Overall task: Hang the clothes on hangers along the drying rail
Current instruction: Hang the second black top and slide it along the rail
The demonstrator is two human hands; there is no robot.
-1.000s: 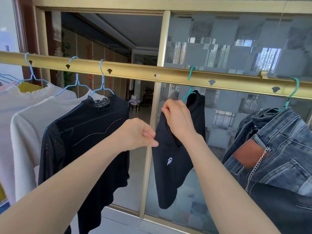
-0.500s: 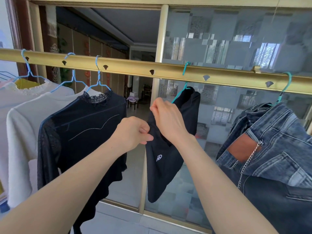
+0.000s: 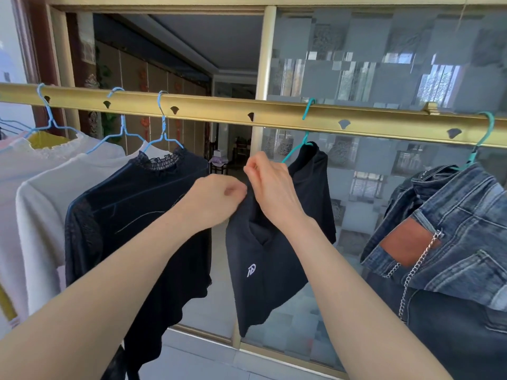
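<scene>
Midway through fitting the small black garment (image 3: 263, 270) onto the teal hanger (image 3: 304, 133). Hanger already hooked over the gold drying rail (image 3: 219, 109), roughly midway between the black lace top (image 3: 142, 215) on the left and the jeans (image 3: 452, 242) on the right, well apart from both. Garment draped with its right shoulder up over the hanger's right arm, close under the hook; left side sagging, bunched and lopsided, small white logo facing out, hem hanging free in front of the patterned glass. Left hand (image 3: 219, 198): grip clenched, fingers curled and pinching the cloth at its upper left edge. Right hand (image 3: 270, 185): grip likewise closed on the top edge, right where the hanger's left arm runs down to it, touching the left hand. Possibly catching the wire as well; hidden behind the fingers, so cannot tell. Judged as the seating step, not yet done: one shoulder on, the other off. Next move, by the look of it: spreading the pinched edge open, lifting it up and outward over the tip of the hanger's left arm, then letting go and smoothing the cloth down so both sides sit level. Worth steadying the hanger meanwhile, since a hard sideways tug could swing it or slide its hook along the rail toward the lace top. Further left, two white tops (image 3: 41, 201) already hung.
</scene>
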